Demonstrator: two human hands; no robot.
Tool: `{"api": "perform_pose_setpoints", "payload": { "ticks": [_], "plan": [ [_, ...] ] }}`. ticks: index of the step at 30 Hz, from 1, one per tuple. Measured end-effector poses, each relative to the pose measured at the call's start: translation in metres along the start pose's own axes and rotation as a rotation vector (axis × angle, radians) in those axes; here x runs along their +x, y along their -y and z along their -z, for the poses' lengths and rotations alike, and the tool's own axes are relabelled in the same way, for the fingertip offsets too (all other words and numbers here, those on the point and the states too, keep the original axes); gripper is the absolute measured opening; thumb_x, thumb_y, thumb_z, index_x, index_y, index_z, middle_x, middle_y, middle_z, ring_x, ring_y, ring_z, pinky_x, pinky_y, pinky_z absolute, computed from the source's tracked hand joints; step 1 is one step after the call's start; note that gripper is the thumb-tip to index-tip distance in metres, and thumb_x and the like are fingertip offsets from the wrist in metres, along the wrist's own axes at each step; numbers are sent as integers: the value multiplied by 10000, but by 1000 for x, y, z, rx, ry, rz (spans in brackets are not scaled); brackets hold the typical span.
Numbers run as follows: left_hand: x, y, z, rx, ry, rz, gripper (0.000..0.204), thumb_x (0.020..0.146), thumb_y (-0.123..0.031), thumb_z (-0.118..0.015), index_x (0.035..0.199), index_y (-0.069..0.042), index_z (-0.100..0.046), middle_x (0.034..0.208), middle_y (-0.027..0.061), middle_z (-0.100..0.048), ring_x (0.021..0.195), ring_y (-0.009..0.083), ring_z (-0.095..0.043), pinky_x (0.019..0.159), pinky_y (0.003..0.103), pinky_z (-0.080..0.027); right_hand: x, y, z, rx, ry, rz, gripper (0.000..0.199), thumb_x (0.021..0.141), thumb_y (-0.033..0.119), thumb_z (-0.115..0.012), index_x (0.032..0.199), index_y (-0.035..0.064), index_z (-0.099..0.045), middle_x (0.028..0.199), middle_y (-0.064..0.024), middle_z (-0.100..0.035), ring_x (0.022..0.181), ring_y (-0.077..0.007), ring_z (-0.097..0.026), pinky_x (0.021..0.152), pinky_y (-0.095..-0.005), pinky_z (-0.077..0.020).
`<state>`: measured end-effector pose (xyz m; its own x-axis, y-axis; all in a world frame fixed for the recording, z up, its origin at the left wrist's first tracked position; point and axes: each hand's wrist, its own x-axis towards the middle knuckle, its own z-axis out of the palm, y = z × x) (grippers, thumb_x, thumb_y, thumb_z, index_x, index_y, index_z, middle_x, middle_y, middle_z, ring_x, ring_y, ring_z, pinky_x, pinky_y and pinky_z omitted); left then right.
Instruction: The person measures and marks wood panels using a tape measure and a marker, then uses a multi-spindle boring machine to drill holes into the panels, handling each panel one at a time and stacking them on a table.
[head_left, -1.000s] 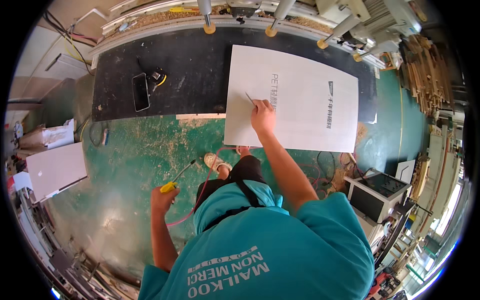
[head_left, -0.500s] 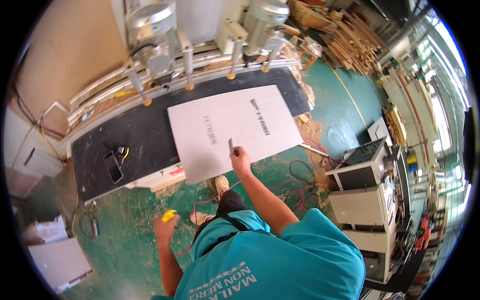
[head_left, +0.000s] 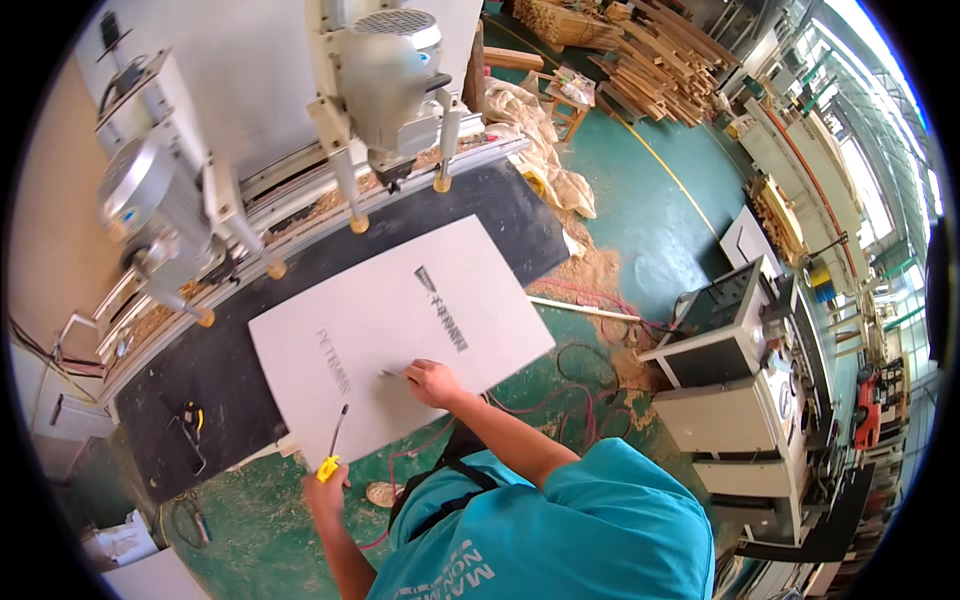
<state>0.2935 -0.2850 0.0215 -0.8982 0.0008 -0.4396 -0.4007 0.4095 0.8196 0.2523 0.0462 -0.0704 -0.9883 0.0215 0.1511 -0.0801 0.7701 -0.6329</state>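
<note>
A white panel (head_left: pixel 400 300) with dark print lies on the black machine table (head_left: pixel 215 370), its near part overhanging the edge. My left hand (head_left: pixel 325 492) is closed round the yellow handle of a screwdriver (head_left: pixel 340 432) at the panel's near left corner. The screwdriver's thin shaft points up over the panel. Above the panel's near half, my right hand (head_left: pixel 433 383) pinches a small flat metal strip (head_left: pixel 392 374). The strip juts left from my fingers and is partly hidden by them.
Drilling motors (head_left: pixel 385 90) with brass-coloured feet line the table's far side. A phone (head_left: pixel 188 445) and a yellow-black tape measure (head_left: pixel 193 414) lie at the table's left. Red hoses (head_left: pixel 590 410) cross the green floor; a white machine cabinet (head_left: pixel 715 420) stands at right.
My left hand has come up from over the floor to the panel's near left corner, bringing the screwdriver over the panel. My right hand has turned the strip to point left. The view has shifted.
</note>
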Motion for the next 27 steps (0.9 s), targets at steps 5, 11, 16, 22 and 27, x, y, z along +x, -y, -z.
{"api": "perform_pose_setpoints", "payload": {
  "ticks": [5, 11, 16, 22, 27],
  "plan": [
    [22, -10, -96, -110, -89, 178, 173, 776, -136, -732, 799, 19, -659, 615, 46, -630, 573, 133, -588, 586, 284, -476, 126, -142, 35, -100, 145, 18, 231, 863, 196, -544, 1027, 102, -676, 1064, -133, -656, 1033, -310, -624, 859, -434, -517],
    [0, -90, -163, 12, -157, 227, 232, 785, -189, -733, 739, 26, -657, 657, 55, -646, 598, 135, -579, 594, 308, -475, 250, -327, 206, -477, -32, -219, 116, 831, 145, -600, 904, 141, -690, 968, -64, -665, 934, -288, -641, 779, -414, -534],
    [-2, -91, -194, -9, -206, 276, 271, 781, -221, -737, 751, 36, -658, 641, 71, -636, 597, 144, -576, 594, 313, -466, 280, -292, 229, -383, 208, 454, 88, 775, 121, -614, 848, 137, -660, 917, -42, -626, 989, -261, -620, 887, -380, -495],
    [6, -124, -220, 36, -248, 250, 295, 784, -264, -733, 745, 20, -662, 641, 74, -642, 596, 158, -582, 606, 337, -469, 224, -302, 224, -383, 434, 518, 106, 762, 103, -598, 859, 117, -639, 928, -57, -629, 954, -280, -632, 813, -409, -533],
    [9, -134, -238, 89, -219, 176, 287, 792, -257, -734, 743, 17, -661, 646, 64, -646, 601, 150, -585, 604, 335, -469, 261, -299, 228, -345, 212, 478, 116, 737, 83, -597, 845, 100, -636, 881, -83, -624, 916, -305, -634, 737, -432, -540]
  ]
}}
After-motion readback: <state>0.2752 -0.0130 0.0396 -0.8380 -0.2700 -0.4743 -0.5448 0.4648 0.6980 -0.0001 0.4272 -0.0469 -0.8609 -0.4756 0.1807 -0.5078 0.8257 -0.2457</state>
